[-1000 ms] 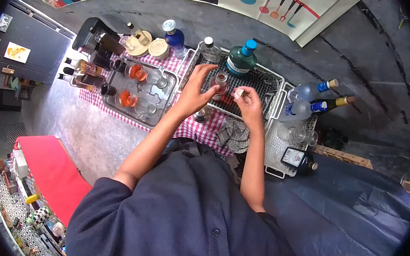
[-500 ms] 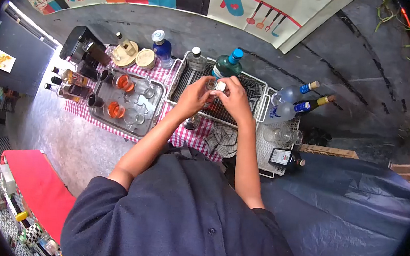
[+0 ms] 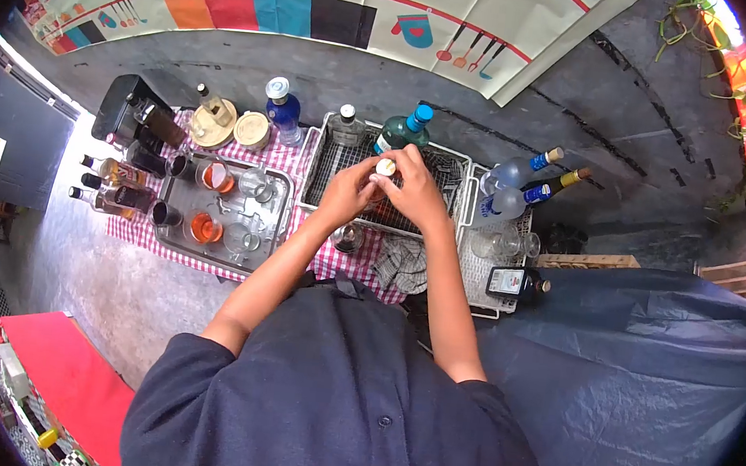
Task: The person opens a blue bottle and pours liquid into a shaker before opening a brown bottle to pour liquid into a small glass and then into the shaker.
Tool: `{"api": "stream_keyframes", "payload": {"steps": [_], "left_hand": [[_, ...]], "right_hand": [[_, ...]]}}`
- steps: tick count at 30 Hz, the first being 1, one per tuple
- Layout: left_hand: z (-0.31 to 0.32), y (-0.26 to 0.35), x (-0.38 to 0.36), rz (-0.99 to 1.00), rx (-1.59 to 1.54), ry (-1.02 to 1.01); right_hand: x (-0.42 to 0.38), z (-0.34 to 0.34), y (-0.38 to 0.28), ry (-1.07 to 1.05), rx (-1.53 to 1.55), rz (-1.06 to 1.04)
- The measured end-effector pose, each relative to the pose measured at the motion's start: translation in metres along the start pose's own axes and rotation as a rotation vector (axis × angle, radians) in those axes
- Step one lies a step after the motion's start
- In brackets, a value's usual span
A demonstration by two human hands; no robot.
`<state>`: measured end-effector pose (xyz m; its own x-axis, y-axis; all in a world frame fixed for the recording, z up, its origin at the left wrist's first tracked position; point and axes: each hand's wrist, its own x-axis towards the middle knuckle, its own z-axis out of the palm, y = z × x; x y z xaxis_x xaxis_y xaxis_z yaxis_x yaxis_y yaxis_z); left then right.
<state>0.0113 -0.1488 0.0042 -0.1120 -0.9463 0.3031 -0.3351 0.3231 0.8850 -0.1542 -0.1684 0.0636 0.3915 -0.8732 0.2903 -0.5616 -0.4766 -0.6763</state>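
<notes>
Over the wire rack, my left hand (image 3: 350, 194) is closed round the neck of an upright bottle, whose body is mostly hidden beneath my hands. My right hand (image 3: 415, 192) pinches a white bottle cap (image 3: 386, 167), which sits at the top of that neck between my fingertips. Just behind my hands stands a green bottle (image 3: 402, 130) with a blue cap, and to its left a clear bottle (image 3: 347, 128) with a white cap. A stemmed glass (image 3: 347, 238) stands in front of the rack, below my left wrist.
On the left, a metal tray (image 3: 280, 216) bears glasses, two with orange-red contents. Several bottles lie beyond it. A crumpled cloth (image 3: 402, 262) is right of the stemmed glass. The white rack (image 3: 487, 289) at right carries bottles and glasses. A wall rises behind.
My right hand has brought the white cap left onto the bottle's mouth, where the glass neck showed beside it before. Both hands are closer together. The camera view has shifted slightly.
</notes>
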Motion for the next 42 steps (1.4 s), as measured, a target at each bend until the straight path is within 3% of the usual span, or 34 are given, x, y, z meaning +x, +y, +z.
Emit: {"api": "stream_keyframes", "payload": {"steps": [3,6,10,21,25,28,33,36,40,42], "left_hand": [[0.003,-0.006,0.001,0.076,-0.030,0.022],[-0.001,0.001,0.000,-0.046,-0.148,-0.036],[0.001,-0.010,0.001,0.042,-0.080,-0.019],[0.006,-0.020,0.002,0.047,-0.134,-0.003],[0.007,-0.024,0.003,0.021,-0.168,-0.027],[0.006,-0.025,0.003,0.021,-0.167,-0.022],[0.000,-0.015,0.005,-0.012,-0.172,-0.053],[0.001,-0.019,0.007,0.009,-0.172,-0.065],[-0.001,-0.020,0.007,0.010,-0.151,-0.086],[-0.001,-0.018,0.007,0.001,-0.178,-0.081]], "right_hand": [[-0.003,0.004,0.002,0.005,0.083,0.051],[-0.006,0.008,0.001,0.063,0.083,0.053],[-0.007,0.012,0.009,0.042,0.063,0.109],[-0.006,0.014,0.007,0.048,0.210,0.261],[-0.004,0.016,0.010,-0.002,0.100,0.371],[-0.004,0.015,0.003,0.103,0.078,0.254],[-0.007,-0.001,-0.031,0.094,0.108,0.152],[-0.006,0.002,-0.018,0.063,-0.059,0.061],[-0.004,-0.003,-0.025,0.012,0.013,0.276],[-0.004,0.001,-0.018,0.029,-0.005,0.285]]}}
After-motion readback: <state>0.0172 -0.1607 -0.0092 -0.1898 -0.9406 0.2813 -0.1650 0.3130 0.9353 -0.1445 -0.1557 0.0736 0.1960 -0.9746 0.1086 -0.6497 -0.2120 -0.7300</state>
